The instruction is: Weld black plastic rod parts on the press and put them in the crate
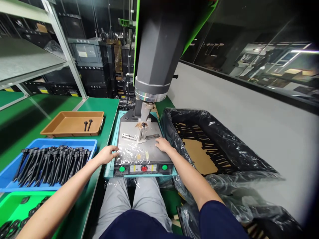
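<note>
I sit at a press machine whose grey head hangs over a metal base plate. A small black part sits in the fixture under the horn. My left hand rests at the plate's left edge, fingers loosely curled, holding nothing that I can see. My right hand lies flat on the plate to the right of the fixture, fingers apart and empty. The front panel carries two green buttons and a red button.
A blue tray of several long black parts lies to my left, with a brown tray holding two black screws behind it. A green bin is nearest. A plastic-lined box of black parts stands on the right.
</note>
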Demonstrator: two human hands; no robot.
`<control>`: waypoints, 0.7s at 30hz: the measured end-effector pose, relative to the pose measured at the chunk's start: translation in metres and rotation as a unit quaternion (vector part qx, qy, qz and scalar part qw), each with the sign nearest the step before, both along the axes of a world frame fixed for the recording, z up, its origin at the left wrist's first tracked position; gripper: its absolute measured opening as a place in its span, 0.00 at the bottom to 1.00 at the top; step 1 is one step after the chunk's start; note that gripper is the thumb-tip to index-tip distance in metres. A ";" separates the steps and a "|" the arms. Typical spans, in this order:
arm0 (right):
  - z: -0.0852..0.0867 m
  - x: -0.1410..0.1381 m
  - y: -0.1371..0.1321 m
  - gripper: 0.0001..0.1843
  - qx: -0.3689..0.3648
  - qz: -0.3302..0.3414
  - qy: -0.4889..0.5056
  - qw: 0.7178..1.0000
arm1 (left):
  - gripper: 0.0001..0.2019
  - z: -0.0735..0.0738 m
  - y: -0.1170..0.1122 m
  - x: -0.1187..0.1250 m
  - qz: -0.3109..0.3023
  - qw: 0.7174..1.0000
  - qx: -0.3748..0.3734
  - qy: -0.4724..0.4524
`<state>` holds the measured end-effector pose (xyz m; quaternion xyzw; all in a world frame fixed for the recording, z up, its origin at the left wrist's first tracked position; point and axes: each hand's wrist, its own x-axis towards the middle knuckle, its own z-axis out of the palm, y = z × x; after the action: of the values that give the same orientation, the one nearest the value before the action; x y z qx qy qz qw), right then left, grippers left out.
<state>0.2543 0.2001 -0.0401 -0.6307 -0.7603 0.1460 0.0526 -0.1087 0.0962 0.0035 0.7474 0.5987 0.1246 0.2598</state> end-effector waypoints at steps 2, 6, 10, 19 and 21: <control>-0.003 0.003 -0.004 0.15 -0.001 0.002 -0.027 1.000 | 0.19 -0.017 0.020 0.006 0.024 0.999 0.019 0.024; -0.005 0.002 -0.007 0.09 0.015 0.012 -0.052 0.998 | 0.23 -0.042 0.050 0.012 0.062 0.997 0.032 0.035; 0.004 0.001 -0.008 0.11 0.029 0.042 -0.045 0.998 | 0.31 -0.058 0.064 0.005 0.097 0.995 -0.018 0.012; 0.048 0.020 -0.026 0.08 0.049 0.087 0.078 0.992 | 0.23 -0.053 0.073 -0.012 0.099 0.983 -0.105 -0.115; 0.055 0.026 -0.032 0.07 0.037 0.088 0.111 0.989 | 0.17 -0.041 0.074 -0.014 0.086 0.979 -0.115 -0.147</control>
<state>0.2802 0.1682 0.0150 -0.5387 -0.8073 0.1912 0.1468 -0.1231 0.1700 -0.0375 0.6321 0.6262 0.1853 0.4171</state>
